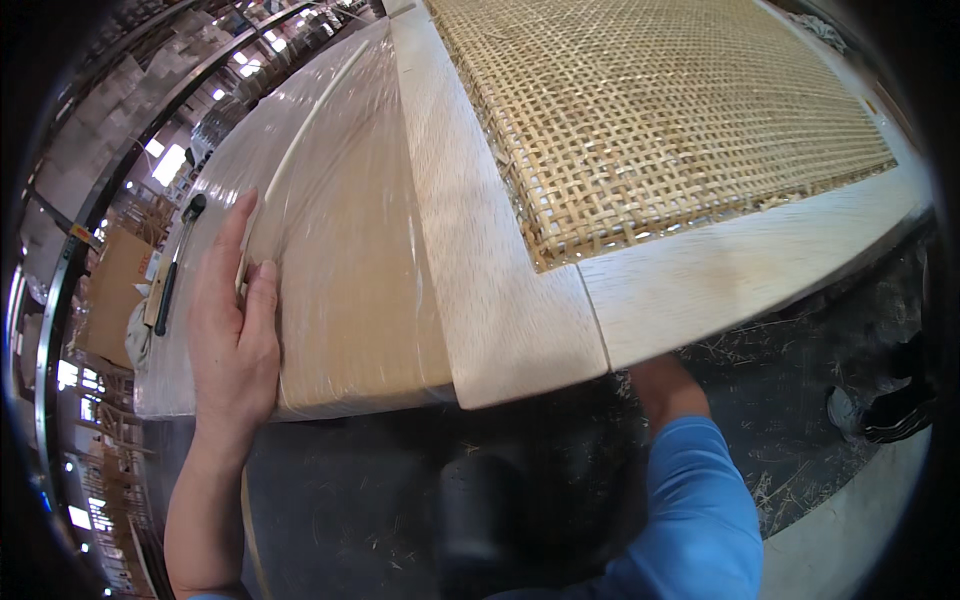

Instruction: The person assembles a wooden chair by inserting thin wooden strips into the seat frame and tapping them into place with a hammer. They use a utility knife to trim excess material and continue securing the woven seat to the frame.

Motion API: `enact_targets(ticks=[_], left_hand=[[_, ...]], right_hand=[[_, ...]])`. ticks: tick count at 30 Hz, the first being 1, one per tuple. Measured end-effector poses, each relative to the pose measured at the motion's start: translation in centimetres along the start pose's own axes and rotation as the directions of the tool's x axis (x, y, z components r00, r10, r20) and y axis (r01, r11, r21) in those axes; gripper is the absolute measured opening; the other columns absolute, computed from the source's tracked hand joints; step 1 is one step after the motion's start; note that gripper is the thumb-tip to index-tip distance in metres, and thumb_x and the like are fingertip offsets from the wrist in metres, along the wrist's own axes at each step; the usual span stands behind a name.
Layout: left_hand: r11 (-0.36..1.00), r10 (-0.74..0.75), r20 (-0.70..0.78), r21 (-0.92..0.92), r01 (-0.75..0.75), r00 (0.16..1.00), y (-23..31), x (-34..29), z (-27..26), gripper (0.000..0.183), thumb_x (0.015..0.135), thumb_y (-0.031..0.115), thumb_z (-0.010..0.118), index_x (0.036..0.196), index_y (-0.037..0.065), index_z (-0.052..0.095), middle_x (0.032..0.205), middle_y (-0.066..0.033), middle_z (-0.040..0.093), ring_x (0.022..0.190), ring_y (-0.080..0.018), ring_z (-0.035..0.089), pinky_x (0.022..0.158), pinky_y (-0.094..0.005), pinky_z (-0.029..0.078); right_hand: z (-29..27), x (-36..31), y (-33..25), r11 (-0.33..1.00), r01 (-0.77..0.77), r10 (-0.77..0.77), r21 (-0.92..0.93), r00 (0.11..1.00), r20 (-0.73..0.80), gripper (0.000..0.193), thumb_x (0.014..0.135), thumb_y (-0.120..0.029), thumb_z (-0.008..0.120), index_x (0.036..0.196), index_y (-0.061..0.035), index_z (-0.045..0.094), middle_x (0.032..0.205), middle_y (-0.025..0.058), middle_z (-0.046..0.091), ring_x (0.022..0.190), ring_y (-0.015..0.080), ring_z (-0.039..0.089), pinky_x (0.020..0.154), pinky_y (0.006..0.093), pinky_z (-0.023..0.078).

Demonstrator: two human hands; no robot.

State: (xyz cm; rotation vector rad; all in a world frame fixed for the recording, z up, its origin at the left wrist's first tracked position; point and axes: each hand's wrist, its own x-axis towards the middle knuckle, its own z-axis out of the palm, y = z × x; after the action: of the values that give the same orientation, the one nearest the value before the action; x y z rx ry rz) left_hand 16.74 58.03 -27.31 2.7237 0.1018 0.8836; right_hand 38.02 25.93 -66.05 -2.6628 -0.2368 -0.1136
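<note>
A pale wooden frame [500, 300] holding a woven cane panel [650, 120] lies across a table wrapped in clear plastic film [350, 260]. My left hand [235, 330] rests flat on the wrapped tabletop, fingers together, touching a thin pale cane strip [300, 130] that runs away along the table. My right hand is hidden under the frame's near corner; only the wrist [665, 385] and blue sleeve [700, 500] show.
A dark-handled tool [175, 265] lies at the table's left edge, beside a cardboard box [115, 290]. The dark floor [800, 400] below is littered with cane scraps. A dark shoe [880, 410] shows at the right. Shelving and stacked chairs stand at far left.
</note>
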Motion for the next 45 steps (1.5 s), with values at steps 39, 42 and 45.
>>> enact_targets(ticks=[39,42,45], left_hand=[[0.857,-0.124,0.231,-0.465,0.222,0.965,11.0,9.3,-16.2,0.03,0.092,-0.001,0.056,0.118,0.003,0.07,0.097,-0.0145,0.061,0.09,-0.0222,0.062,0.079,-0.0322,0.049],[0.81,0.184,0.361,-0.582,0.067,0.914,16.8,9.6,-19.5,0.03,0.09,0.004,0.066,0.119,0.006,0.07,0.101,-0.012,0.06,0.08,-0.0208,0.063,0.068,-0.0326,0.051],[0.777,0.414,0.446,-0.627,-0.053,0.793,21.1,9.0,-19.0,0.034,0.088,0.02,0.075,0.121,0.01,0.07,0.113,-0.0131,0.061,0.086,-0.0288,0.068,0.072,-0.038,0.055]], right_hand=[[-52.6,-23.3,-21.4,0.026,-0.175,0.593,0.984,0.796,0.126,0.028,0.102,-0.007,0.056,0.13,-0.0058,0.052,0.084,0.0055,0.064,0.067,0.0089,0.057,0.059,0.0231,0.049],[-52.2,-22.1,-23.2,-0.157,-0.142,0.623,0.977,0.754,0.209,0.035,0.103,-0.008,0.055,0.137,-0.0093,0.046,0.089,0.0085,0.065,0.068,0.0118,0.059,0.059,0.0262,0.053],[-53.0,-20.7,-27.0,-0.478,-0.137,0.588,0.868,0.684,0.432,0.034,0.104,-0.01,0.053,0.137,-0.01,0.046,0.094,0.009,0.065,0.068,0.0137,0.061,0.06,0.0282,0.054]])
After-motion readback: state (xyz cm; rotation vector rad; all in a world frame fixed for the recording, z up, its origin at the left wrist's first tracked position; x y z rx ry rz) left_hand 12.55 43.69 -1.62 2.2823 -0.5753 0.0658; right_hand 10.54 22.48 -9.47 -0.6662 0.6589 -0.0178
